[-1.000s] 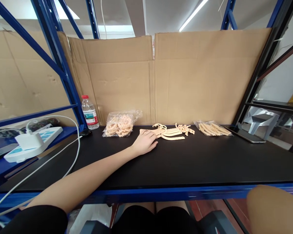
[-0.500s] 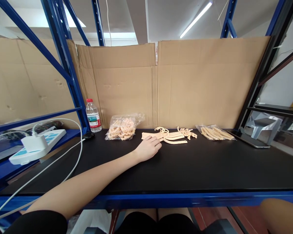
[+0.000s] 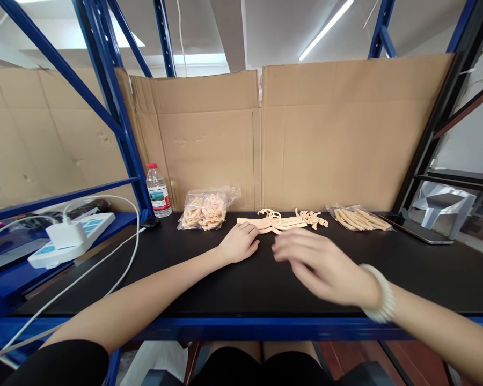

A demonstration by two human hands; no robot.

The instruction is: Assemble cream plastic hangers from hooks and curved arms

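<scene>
My left hand (image 3: 239, 243) rests at the left end of a small pile of pale, cream-coloured bone-like pieces (image 3: 290, 221). Its fingertips lie over that end, the fingers loosely laid and the thumb apart. The pile holds long, slightly curved strips, with hooked, rib-like curves on top and knobbly, branching bits at its right end. Over the black tabletop, nearer to me, my right hand (image 3: 326, 262) hangs in the air, blurred by motion. Its fingers reach leftward, the thumb below them, and nothing shows in it. Part of the pile's near side is hidden behind it.
Left of the pile stand a clear bag (image 3: 205, 209) of pale curled pieces and a red-capped water bottle (image 3: 158, 193). To the right lie a bag (image 3: 359, 218) of long pale pieces and a phone (image 3: 417, 229). A power strip (image 3: 70, 242) with cables sits far left; cardboard (image 3: 209, 139) walls the back.
My right hand has come in from the lower right, up over the table near the pile. My left hand has stayed at the pile's left end, its thumb now lower and more apart.
</scene>
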